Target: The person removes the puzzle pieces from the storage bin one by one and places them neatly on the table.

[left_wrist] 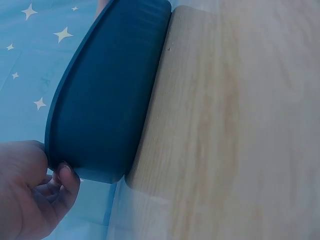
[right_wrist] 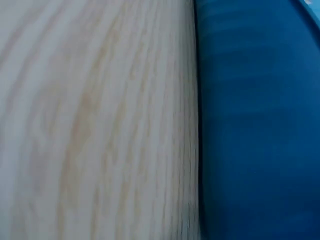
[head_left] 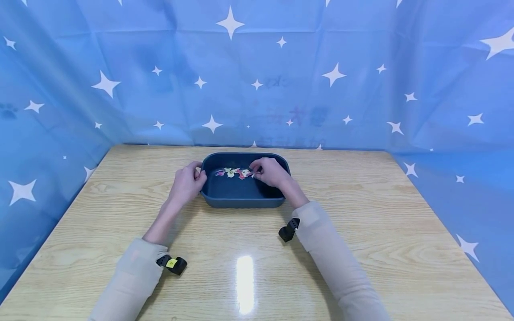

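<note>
A dark blue rectangular basin (head_left: 242, 203) stands on the table, its side wall (left_wrist: 107, 95) large in the left wrist view. My left hand (head_left: 186, 182) grips its left rim; in the left wrist view the hand (left_wrist: 30, 185) has thumb and curled fingers at the basin's end. Inside lies a row of small crumpled pieces (head_left: 230, 172) in white, yellow, red and purple, too small to name. Over the right part of the basin, my right hand (head_left: 272, 173) pinches at the right end of this row with bent fingers. The right wrist view shows only basin wall (right_wrist: 260, 120) and tabletop.
The light wood table (head_left: 192, 285) reaches out on all sides of the basin, with a bright glare in front. Behind it and at both sides hangs a blue curtain (head_left: 257, 58) with white stars. A black camera sits on each sleeved wrist.
</note>
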Demonstrator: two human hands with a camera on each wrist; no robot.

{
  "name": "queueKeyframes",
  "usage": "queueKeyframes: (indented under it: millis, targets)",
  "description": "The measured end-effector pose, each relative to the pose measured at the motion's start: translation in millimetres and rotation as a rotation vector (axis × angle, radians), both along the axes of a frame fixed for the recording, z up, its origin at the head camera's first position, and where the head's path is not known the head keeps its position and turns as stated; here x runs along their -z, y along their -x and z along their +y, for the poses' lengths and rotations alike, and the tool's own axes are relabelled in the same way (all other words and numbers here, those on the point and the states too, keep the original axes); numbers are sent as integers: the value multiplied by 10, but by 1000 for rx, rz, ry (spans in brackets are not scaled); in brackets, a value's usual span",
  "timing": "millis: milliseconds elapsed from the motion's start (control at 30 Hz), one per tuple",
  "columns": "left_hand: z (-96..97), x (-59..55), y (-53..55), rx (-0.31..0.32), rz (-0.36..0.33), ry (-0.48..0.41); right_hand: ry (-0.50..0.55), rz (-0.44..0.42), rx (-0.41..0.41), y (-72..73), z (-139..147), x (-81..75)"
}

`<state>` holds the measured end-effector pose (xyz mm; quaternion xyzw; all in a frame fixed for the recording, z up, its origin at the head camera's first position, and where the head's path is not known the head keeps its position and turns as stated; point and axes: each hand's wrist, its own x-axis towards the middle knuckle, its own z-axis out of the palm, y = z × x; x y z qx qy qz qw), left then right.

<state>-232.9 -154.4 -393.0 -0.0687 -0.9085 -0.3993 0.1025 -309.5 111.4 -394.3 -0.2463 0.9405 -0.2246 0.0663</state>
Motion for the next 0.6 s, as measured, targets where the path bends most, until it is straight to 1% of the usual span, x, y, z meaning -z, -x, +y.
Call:
queueKeyframes:
  millis: [267,600]
  targets:
    - [-3,15,14,4,3,-6,-13,-15,19,-10,8,8]
    - [-2,28,17,-11,13,-10,0,-109,31,-19,-3,-20]
